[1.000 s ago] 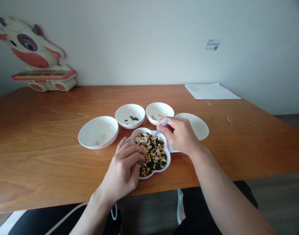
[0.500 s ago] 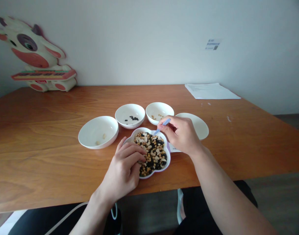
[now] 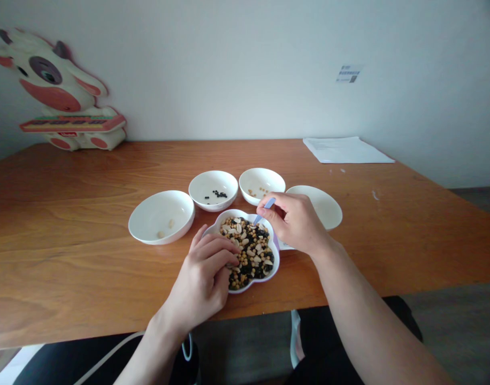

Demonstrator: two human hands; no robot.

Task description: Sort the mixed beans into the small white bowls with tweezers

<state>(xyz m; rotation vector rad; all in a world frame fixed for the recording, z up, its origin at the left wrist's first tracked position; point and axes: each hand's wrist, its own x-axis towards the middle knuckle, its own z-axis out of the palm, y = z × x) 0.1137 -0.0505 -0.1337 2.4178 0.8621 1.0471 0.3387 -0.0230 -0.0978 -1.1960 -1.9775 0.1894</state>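
Head view shows me the right hand [image 3: 297,220], grip narrow on the blue tweezers [image 3: 270,202], at the far side of the scalloped dish [image 3: 276,260]. I judge them light, springy, best pinched mid-length. The left hand [image 3: 207,274] curls over the dish; its hold I cannot tell.

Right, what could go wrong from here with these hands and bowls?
The left hand rests at the tray, near the edge of the table; a push might spill the bean mix. The right hand pinches a slim blue tool, so small pieces could slip from its tip. That hand also looks close to the back right bowl and might nudge it.
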